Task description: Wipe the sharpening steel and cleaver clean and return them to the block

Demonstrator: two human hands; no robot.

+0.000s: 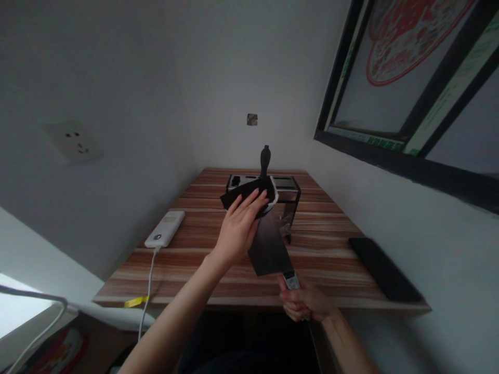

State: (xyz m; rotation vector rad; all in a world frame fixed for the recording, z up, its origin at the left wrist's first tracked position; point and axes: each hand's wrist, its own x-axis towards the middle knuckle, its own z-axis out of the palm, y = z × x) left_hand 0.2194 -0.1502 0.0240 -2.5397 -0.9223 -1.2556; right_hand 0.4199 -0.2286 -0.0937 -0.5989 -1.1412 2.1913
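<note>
My right hand [304, 304] is closed round the handle of a dark cleaver [268, 244], holding it over the wooden table [202, 249] with the blade pointing away from me. My left hand [239, 226] presses a black cloth [244, 195] flat against the far part of the blade, fingers stretched out over it. The cloth has a white edge on its right side. Behind the blade stands a metal knife rack [290, 187] with one black handle [265, 158] sticking up from it.
A white power bank [166, 228] with a white cable [148, 291] lies at the table's left. A flat black slab [384, 267] rests on the right, by the wall. A wall socket [74, 141] is at the left, a dark-framed window [409, 104] at the upper right.
</note>
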